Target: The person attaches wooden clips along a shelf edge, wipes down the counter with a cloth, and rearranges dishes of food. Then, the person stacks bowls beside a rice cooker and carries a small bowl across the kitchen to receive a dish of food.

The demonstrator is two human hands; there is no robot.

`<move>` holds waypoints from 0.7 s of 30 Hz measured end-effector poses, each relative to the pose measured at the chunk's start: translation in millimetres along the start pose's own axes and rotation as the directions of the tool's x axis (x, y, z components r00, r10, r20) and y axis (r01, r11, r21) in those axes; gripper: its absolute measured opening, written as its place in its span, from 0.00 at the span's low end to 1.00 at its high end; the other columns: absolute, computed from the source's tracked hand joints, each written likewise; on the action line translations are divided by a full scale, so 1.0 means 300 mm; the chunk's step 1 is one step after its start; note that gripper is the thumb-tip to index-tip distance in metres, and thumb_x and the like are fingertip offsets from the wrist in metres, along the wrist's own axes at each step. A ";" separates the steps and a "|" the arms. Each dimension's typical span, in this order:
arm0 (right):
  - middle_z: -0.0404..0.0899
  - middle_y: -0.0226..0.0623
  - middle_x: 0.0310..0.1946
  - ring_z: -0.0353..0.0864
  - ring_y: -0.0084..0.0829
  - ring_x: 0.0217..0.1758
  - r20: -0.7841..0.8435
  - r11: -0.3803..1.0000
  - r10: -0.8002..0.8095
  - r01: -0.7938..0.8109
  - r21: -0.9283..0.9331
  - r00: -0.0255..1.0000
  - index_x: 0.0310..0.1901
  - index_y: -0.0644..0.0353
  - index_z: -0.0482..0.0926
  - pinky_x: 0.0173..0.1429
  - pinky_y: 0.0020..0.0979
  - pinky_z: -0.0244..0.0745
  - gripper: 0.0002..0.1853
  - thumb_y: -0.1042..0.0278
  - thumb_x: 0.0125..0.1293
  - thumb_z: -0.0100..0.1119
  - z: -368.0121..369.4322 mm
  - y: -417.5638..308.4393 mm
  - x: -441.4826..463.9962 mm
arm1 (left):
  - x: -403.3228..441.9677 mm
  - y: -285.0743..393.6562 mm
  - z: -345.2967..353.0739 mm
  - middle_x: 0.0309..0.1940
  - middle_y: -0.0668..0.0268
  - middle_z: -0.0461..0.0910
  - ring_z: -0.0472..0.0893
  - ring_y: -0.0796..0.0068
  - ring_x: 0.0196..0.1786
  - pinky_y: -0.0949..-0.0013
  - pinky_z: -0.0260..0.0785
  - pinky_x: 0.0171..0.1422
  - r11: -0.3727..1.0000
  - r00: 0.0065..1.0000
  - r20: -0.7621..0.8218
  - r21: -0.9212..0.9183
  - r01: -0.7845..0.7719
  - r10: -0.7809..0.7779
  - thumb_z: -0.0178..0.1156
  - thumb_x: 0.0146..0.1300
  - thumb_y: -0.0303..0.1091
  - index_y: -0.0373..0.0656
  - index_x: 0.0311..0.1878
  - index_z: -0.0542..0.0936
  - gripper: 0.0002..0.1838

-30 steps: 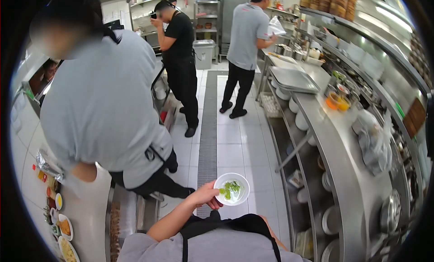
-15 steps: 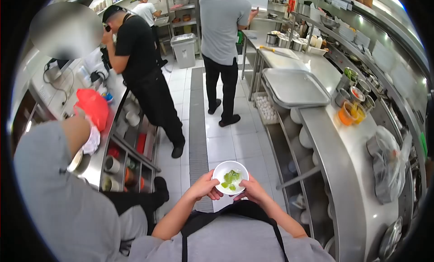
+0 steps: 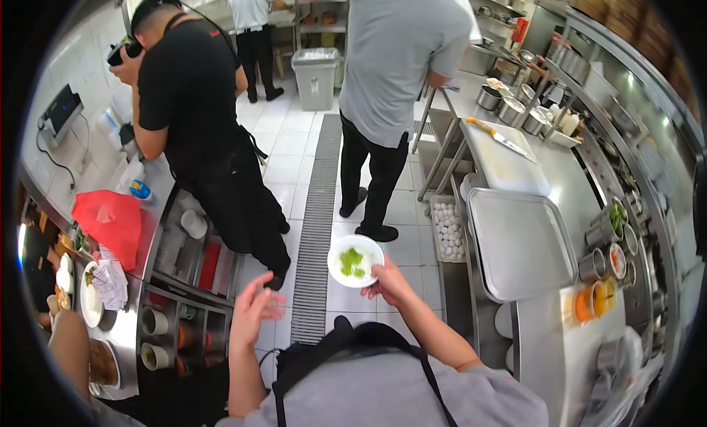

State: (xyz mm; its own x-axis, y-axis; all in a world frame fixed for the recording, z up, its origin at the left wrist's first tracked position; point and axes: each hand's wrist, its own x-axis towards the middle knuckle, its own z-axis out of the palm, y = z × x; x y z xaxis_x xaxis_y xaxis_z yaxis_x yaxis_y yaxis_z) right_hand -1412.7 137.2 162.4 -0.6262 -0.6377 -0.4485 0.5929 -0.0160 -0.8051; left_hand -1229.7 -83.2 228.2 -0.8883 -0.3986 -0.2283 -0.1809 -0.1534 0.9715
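A white bowl (image 3: 336, 271) with green leaves (image 3: 353, 261) inside is held out over the floor. My right hand (image 3: 389, 283) grips its right rim, thumb on the edge and fingers beneath. Off to the left of the bowl, my left hand (image 3: 258, 307) is raised with its fingers apart, touching nothing.
Ahead, a person in grey (image 3: 401, 59) faces away; at left, a person in black (image 3: 195, 110) holds a camera. The right counter bears a metal tray (image 3: 521, 243), a knife on a cutting board (image 3: 501, 158) and orange containers. A red bag (image 3: 110, 224) lies on the left counter.
The bowl went from my left hand to both hands, then to my right hand alone. My left hand has let go and moved left. The view has advanced along the aisle.
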 end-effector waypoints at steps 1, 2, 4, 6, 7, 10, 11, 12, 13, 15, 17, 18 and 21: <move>0.74 0.46 0.32 0.76 0.33 0.16 -0.017 1.000 -0.008 0.008 -0.020 1.000 0.60 0.59 0.53 0.14 0.28 0.72 0.32 0.77 0.47 0.38 -0.004 -0.036 0.059 | 0.073 0.018 0.014 0.38 0.59 0.77 0.78 0.75 0.35 0.72 0.73 0.35 1.000 1.000 0.025 0.017 -0.019 0.019 0.49 0.62 0.37 0.41 0.59 0.64 0.23; 0.74 0.45 0.31 0.75 0.32 0.15 -0.029 0.998 -0.035 0.034 -0.047 0.999 0.60 0.59 0.53 0.14 0.28 0.72 0.33 0.76 0.47 0.38 -0.010 -0.094 0.129 | 0.168 0.040 0.041 0.43 0.60 0.76 0.77 0.74 0.40 0.70 0.73 0.38 0.998 0.997 0.052 0.033 -0.058 0.056 0.49 0.62 0.38 0.42 0.60 0.64 0.23; 0.74 0.44 0.30 0.74 0.30 0.15 -0.027 0.998 -0.040 0.039 -0.053 0.999 0.60 0.58 0.53 0.13 0.27 0.72 0.33 0.76 0.46 0.39 -0.010 -0.194 0.211 | 0.354 0.046 0.114 0.49 0.59 0.72 0.75 0.71 0.45 0.67 0.73 0.41 0.999 0.994 0.113 -0.032 0.010 -0.007 0.49 0.62 0.39 0.45 0.62 0.60 0.25; 0.74 0.44 0.31 0.74 0.29 0.15 0.035 0.996 -0.037 0.039 -0.085 0.999 0.60 0.59 0.53 0.14 0.26 0.72 0.33 0.76 0.47 0.40 -0.017 -0.286 0.302 | 0.518 0.042 0.196 0.54 0.59 0.67 0.72 0.68 0.50 0.63 0.73 0.44 0.994 0.982 0.179 -0.074 0.078 -0.064 0.49 0.62 0.40 0.48 0.64 0.57 0.28; 0.74 0.44 0.31 0.74 0.29 0.15 0.038 0.995 -0.042 0.045 -0.084 0.998 0.60 0.59 0.53 0.14 0.26 0.72 0.33 0.76 0.47 0.40 -0.016 -0.328 0.353 | 0.603 0.042 0.238 0.57 0.58 0.64 0.71 0.65 0.52 0.61 0.73 0.44 0.979 0.969 0.221 -0.147 0.142 -0.108 0.49 0.62 0.42 0.51 0.66 0.54 0.29; 0.73 0.44 0.32 0.74 0.29 0.15 0.093 0.986 -0.010 0.026 -0.167 0.996 0.60 0.60 0.53 0.15 0.25 0.73 0.31 0.76 0.49 0.39 -0.035 -0.398 0.474 | 0.788 0.076 0.297 0.60 0.58 0.58 0.70 0.57 0.55 0.56 0.75 0.42 0.959 0.955 0.274 -0.220 0.178 -0.115 0.46 0.61 0.43 0.55 0.67 0.47 0.32; 0.73 0.45 0.33 0.74 0.28 0.15 0.136 0.986 0.012 0.010 -0.164 0.991 0.60 0.59 0.53 0.15 0.26 0.74 0.30 0.75 0.51 0.39 -0.042 -0.427 0.516 | 0.833 0.094 0.300 0.59 0.57 0.60 0.71 0.57 0.54 0.56 0.76 0.37 0.957 0.964 0.243 -0.239 0.165 -0.106 0.42 0.60 0.38 0.55 0.66 0.50 0.29; 0.73 0.45 0.34 0.74 0.28 0.15 0.182 0.987 0.014 0.015 -0.158 0.983 0.60 0.59 0.52 0.15 0.26 0.74 0.29 0.74 0.54 0.39 -0.048 -0.465 0.560 | 0.881 0.091 0.300 0.58 0.56 0.62 0.72 0.57 0.53 0.58 0.77 0.36 0.963 0.970 0.219 -0.218 0.157 -0.109 0.38 0.57 0.34 0.54 0.65 0.51 0.30; 0.73 0.45 0.33 0.76 0.29 0.17 0.212 0.981 0.023 0.020 -0.194 0.977 0.59 0.61 0.55 0.17 0.27 0.76 0.27 0.71 0.54 0.42 -0.053 -0.499 0.583 | 0.909 0.098 0.307 0.56 0.56 0.63 0.73 0.58 0.51 0.58 0.77 0.34 0.968 0.981 0.168 -0.211 0.133 -0.099 0.37 0.55 0.33 0.54 0.65 0.52 0.30; 0.73 0.45 0.39 0.78 0.28 0.21 0.265 0.929 0.027 0.074 -0.362 0.964 0.63 0.58 0.50 0.21 0.27 0.76 0.32 0.57 0.60 0.48 -0.069 -0.579 0.597 | 0.963 0.126 0.326 0.55 0.56 0.66 0.76 0.60 0.48 0.60 0.77 0.31 0.974 0.990 0.119 -0.206 0.093 -0.069 0.37 0.51 0.31 0.52 0.64 0.54 0.31; 0.73 0.41 0.43 0.78 0.25 0.26 0.201 0.862 -0.020 0.119 -0.493 0.979 0.66 0.54 0.49 0.25 0.24 0.74 0.38 0.45 0.60 0.51 -0.110 -0.644 0.584 | 1.010 0.143 0.331 0.52 0.57 0.68 0.78 0.62 0.44 0.61 0.77 0.28 0.974 0.991 0.121 -0.211 0.083 -0.058 0.38 0.49 0.31 0.51 0.63 0.56 0.31; 0.73 0.41 0.43 0.78 0.25 0.26 0.177 0.866 -0.048 0.129 -0.484 0.983 0.66 0.54 0.49 0.25 0.24 0.74 0.38 0.45 0.60 0.51 -0.153 -0.669 0.574 | 1.021 0.156 0.337 0.53 0.56 0.68 0.78 0.61 0.44 0.60 0.78 0.29 0.974 0.989 0.143 -0.214 0.070 -0.040 0.38 0.49 0.31 0.50 0.63 0.56 0.31; 0.76 0.33 0.35 0.75 0.19 0.28 0.233 0.798 -0.200 0.296 -0.524 0.952 0.62 0.57 0.60 0.24 0.21 0.70 0.28 0.57 0.63 0.51 -0.316 -0.754 0.456 | 1.026 0.186 0.352 0.51 0.56 0.68 0.78 0.60 0.45 0.60 0.78 0.30 0.972 0.987 0.156 -0.226 0.063 -0.028 0.39 0.49 0.31 0.46 0.62 0.56 0.31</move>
State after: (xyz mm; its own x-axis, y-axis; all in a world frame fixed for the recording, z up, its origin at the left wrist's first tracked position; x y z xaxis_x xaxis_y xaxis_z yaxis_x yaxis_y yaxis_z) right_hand -1680.5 126.8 246.3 -0.5964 -0.7833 -0.1753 0.0224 0.2021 -0.9791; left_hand -1557.9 -119.1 219.0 -0.9378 -0.2484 -0.2426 -0.1366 -0.3783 0.9155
